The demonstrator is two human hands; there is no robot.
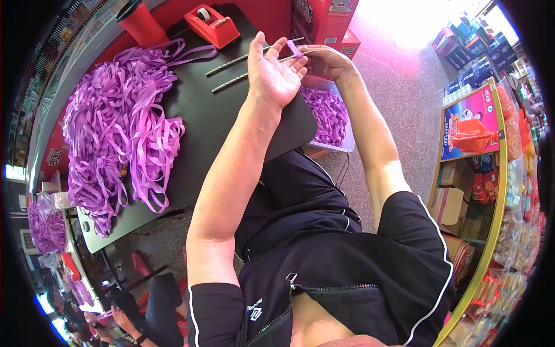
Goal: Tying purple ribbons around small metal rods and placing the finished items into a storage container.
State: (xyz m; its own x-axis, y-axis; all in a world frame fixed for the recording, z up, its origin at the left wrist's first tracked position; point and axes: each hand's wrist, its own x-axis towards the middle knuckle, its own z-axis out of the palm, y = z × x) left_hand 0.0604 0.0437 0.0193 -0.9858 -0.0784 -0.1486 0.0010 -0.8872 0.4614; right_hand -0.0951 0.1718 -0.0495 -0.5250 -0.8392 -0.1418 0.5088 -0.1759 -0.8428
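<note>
Two thin twisted metal rods stick out over the dark table, side by side, and pass behind my left hand. That hand is open, palm up, with the thumb raised and the fingers spread. A short piece of purple ribbon is looped at the rods' far ends, close to my left fingertips. My right hand is curled from the other side, its fingertips closed at the ribbon and partly hidden. Below my hands stands a pale plastic bin full of small purple ribbon pieces.
A big heap of purple ribbon covers the left of the table. Behind it are a red tape dispenser and a red cylinder. Red cartons stand ahead, shelves at right. Another person sits lower left.
</note>
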